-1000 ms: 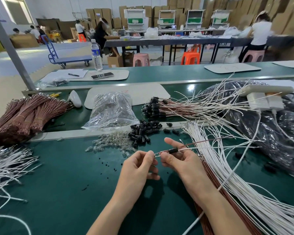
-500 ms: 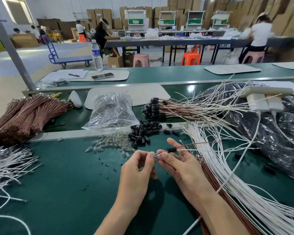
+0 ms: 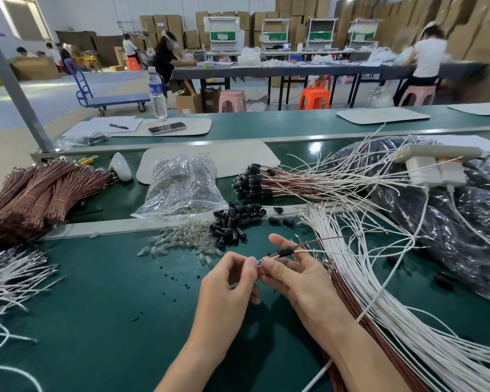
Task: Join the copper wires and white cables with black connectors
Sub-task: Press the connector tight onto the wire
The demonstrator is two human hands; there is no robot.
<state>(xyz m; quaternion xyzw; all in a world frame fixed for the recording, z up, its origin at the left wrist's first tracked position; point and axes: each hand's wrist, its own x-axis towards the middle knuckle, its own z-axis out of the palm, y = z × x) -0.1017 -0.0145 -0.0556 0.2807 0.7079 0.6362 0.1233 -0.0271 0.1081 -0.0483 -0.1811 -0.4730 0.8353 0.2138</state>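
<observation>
While both hands hover low over the green table (image 3: 96, 321), the right hand (image 3: 303, 281) pinches a wire pair (image 3: 309, 248) between thumb and fingers, just left of the black connector (image 3: 285, 251) threaded on it. The connector lies across the right fingers, and from its far side a copper wire (image 3: 331, 239) and a white cable (image 3: 340, 253) run off to the right. The left hand (image 3: 229, 284), its fingers curled, nips the shiny wire ends (image 3: 259, 261) that poke out toward it; what exactly sits at that tip is too small to tell. Just beyond the hands lie a heap of loose black connectors (image 3: 235, 222) and, beside it to the left, a scatter of small clear bulbs (image 3: 181, 241), with a clear plastic bag (image 3: 181, 188) behind them. Finished assemblies (image 3: 280, 182) are stacked further back. A fan of white cables (image 3: 379, 301) spreads beside the right forearm, and bundled copper wires (image 3: 40, 193) rest far left.
</observation>
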